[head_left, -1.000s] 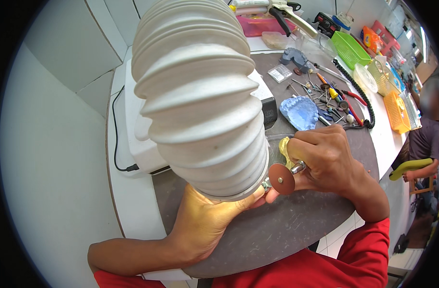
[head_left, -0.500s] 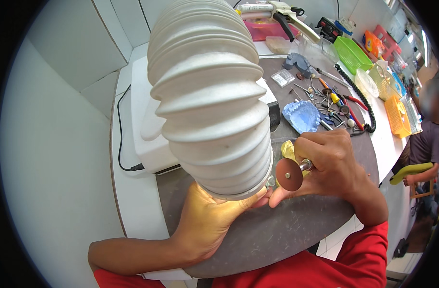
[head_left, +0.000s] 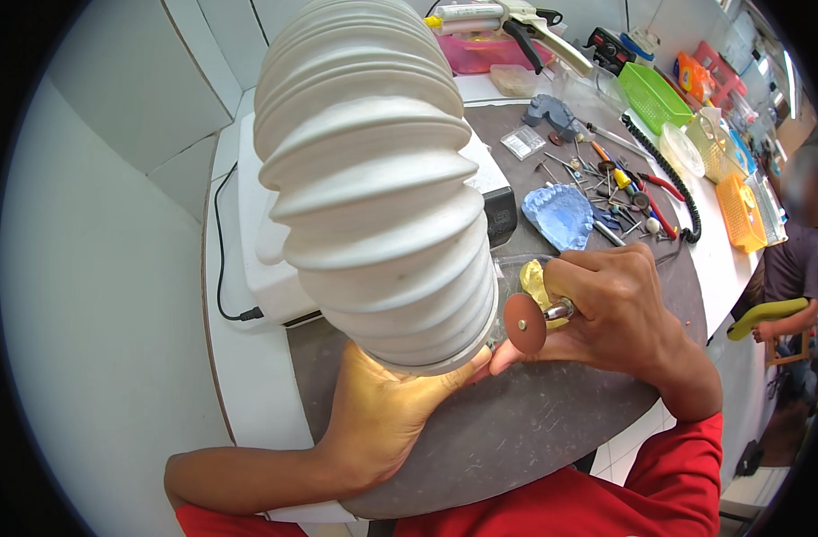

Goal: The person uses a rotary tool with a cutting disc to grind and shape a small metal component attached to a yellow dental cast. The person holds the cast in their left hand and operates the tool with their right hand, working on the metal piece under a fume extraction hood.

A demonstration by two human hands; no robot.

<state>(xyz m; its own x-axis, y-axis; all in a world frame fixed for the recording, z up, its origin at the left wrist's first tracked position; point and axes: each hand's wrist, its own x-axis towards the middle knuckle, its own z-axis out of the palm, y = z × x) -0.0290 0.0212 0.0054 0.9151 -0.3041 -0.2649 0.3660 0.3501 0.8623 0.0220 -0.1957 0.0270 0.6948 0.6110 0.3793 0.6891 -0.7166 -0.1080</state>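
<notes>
a person in red sleeves (head_left: pixel 682 470) bends to close work over a dark tabletop (head_left: pixel 489 447), the right hand (head_left: pixel 613 304) wrapped around a silver tool (head_left: pixel 559 310) whose brown disc (head_left: pixel 525 324) stands just right of the frame's center. the left hand (head_left: pixel 377 407), lower center, reaches under the mouth of a ribbed white hose (head_left: pixel 373 197); its fingertips appear to meet those of the right, but the hose covers part of them, and whether they are clamped on anything cannot be told. closeness looks like the chief hazard: the disc's edge sits near bare fingers of both hands, and a loosened grip or a snag of the edge could nick skin. whether the disc is turning cannot be made out. the hose, filling the upper center, could mask a misplaced fingertip, and a swing of the tool to the left could scrape its rim. a yellow piece (head_left: pixel 533 279), just beside the right hand's fingers, seems near enough to be knocked by a knuckle. toward the upper right, burs (head_left: pixel 597 179) lie loosely scattered past a blue mold (head_left: pixel 559 217), where an outflung hand could send them rolling.
</notes>
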